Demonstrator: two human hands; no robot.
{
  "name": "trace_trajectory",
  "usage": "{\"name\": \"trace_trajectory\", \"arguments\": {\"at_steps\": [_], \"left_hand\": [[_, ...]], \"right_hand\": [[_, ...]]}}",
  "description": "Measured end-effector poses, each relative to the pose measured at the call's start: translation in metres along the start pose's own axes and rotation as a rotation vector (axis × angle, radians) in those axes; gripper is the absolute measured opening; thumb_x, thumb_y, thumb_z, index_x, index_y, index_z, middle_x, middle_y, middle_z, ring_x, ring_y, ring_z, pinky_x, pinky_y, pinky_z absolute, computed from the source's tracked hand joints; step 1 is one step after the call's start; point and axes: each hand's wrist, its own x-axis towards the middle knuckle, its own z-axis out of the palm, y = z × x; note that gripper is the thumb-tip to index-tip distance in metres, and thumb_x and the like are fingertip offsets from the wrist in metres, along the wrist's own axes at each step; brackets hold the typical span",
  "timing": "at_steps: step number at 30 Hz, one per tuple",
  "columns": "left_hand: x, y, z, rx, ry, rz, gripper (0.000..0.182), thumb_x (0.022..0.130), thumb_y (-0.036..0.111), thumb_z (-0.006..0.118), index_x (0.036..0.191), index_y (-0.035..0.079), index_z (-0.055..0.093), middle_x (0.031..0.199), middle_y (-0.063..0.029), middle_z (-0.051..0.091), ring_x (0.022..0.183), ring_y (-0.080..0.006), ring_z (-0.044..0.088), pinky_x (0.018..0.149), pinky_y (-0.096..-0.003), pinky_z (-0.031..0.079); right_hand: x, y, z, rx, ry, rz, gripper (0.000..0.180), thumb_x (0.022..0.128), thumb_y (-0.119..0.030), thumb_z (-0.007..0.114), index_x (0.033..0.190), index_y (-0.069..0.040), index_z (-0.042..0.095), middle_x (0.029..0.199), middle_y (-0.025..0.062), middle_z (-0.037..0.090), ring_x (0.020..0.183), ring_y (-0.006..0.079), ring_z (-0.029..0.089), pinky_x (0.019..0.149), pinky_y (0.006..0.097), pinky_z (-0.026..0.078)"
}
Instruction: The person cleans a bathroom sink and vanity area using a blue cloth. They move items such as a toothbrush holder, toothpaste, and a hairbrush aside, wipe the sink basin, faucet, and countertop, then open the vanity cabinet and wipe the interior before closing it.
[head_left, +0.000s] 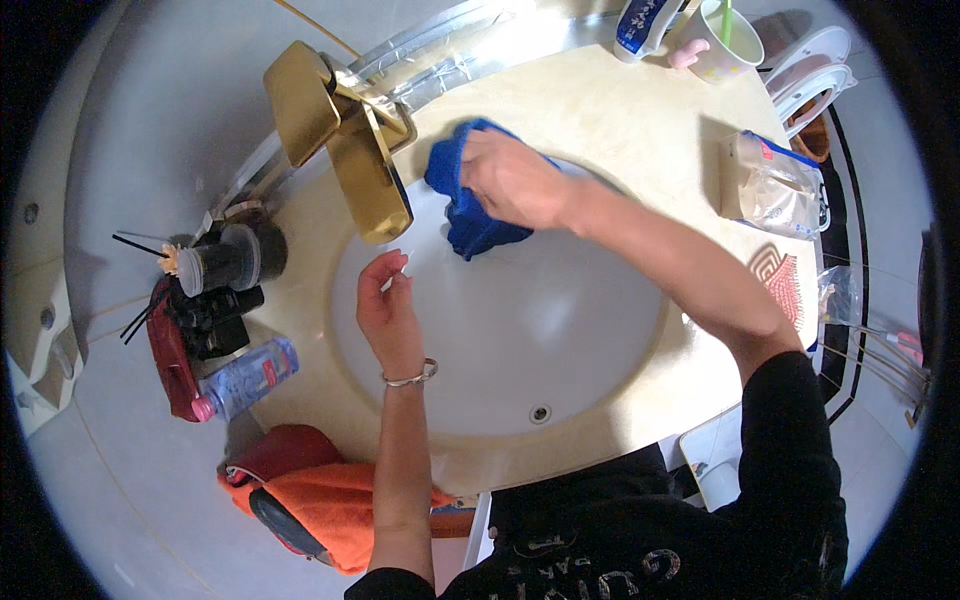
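Observation:
A blue cloth (480, 229) hangs bunched from my right hand (517, 176), which grips it over the back rim of the white oval washbasin (510, 322). Part of the cloth droops into the basin. My left hand (388, 315) is over the basin's left side, fingers loosely curled and a small gap between thumb and fingertips; it appears to hold nothing. A metal bracelet (410, 379) circles the left wrist. Just above the left fingertips is the spout of the gold-coloured faucet (367, 180), whose broad flat lever (300, 101) is behind it.
On the left of the beige countertop (600, 105) stand a clear bottle with a pink cap (251, 375), dark bottles (217, 315) and lidded jars (217, 266). An orange towel (330, 517) hangs below. To the right are a tissue pack (772, 187), pink hairbrush (784, 289), cup (724, 45) and tube (643, 30).

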Motion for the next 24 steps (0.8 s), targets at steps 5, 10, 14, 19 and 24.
{"name": "trace_trajectory", "arguments": {"at_steps": [5, 10, 14, 19, 24], "left_hand": [[-0.005, 0.001, 0.003, 0.053, -0.010, -0.022, 0.018, 0.087, 0.000, 0.048, 0.103, 0.002, 0.057, 0.101, -0.0043, 0.059, 0.090, -0.0111, 0.056, 0.077, -0.0246, 0.047], [-0.009, 0.000, -0.007, 0.084, -0.003, -0.016, 0.018, 0.087, 0.001, 0.048, 0.103, 0.002, 0.057, 0.098, -0.0038, 0.060, 0.088, -0.0109, 0.057, 0.074, -0.0241, 0.047], [-0.008, 0.001, -0.002, 0.070, -0.061, -0.004, 0.020, 0.087, 0.002, 0.049, 0.104, 0.004, 0.057, 0.095, -0.0034, 0.061, 0.085, -0.0103, 0.057, 0.071, -0.0238, 0.048], [0.000, 0.004, 0.035, -0.043, -0.164, -0.098, 0.017, 0.089, 0.010, 0.053, 0.104, 0.006, 0.058, 0.092, -0.0016, 0.061, 0.082, -0.0081, 0.056, 0.066, -0.0219, 0.046], [0.017, 0.022, 0.066, -0.314, -0.178, -0.231, 0.021, 0.090, 0.022, 0.057, 0.103, 0.006, 0.060, 0.092, -0.0013, 0.061, 0.080, -0.0071, 0.054, 0.061, -0.0194, 0.042]], "right_hand": [[0.002, 0.017, -0.017, 0.196, 0.470, 0.447, 0.011, 0.077, -0.006, 0.054, 0.082, 0.003, 0.057, 0.086, 0.0227, 0.055, 0.085, 0.0373, 0.055, 0.080, 0.0423, 0.045], [0.026, 0.035, -0.011, 1.196, 0.531, 0.793, 0.038, 0.083, -0.024, 0.062, 0.094, 0.011, 0.057, 0.079, 0.0174, 0.062, 0.073, 0.0246, 0.062, 0.058, 0.0362, 0.050], [0.047, 0.027, -0.008, 1.314, 0.515, 0.838, 0.058, 0.078, -0.036, 0.069, 0.104, 0.013, 0.053, 0.087, 0.0151, 0.062, 0.075, 0.0198, 0.061, 0.064, 0.0321, 0.053], [0.079, 0.025, -0.002, 0.972, 0.555, 0.927, 0.049, 0.074, -0.019, 0.073, 0.105, 0.012, 0.053, 0.091, 0.0150, 0.062, 0.073, 0.0181, 0.061, 0.061, 0.0309, 0.052], [0.025, 0.017, -0.010, 1.308, 0.497, 0.892, 0.052, 0.075, -0.013, 0.071, 0.112, 0.015, 0.049, 0.095, 0.0202, 0.062, 0.080, 0.0209, 0.063, 0.067, 0.0306, 0.053]]}}
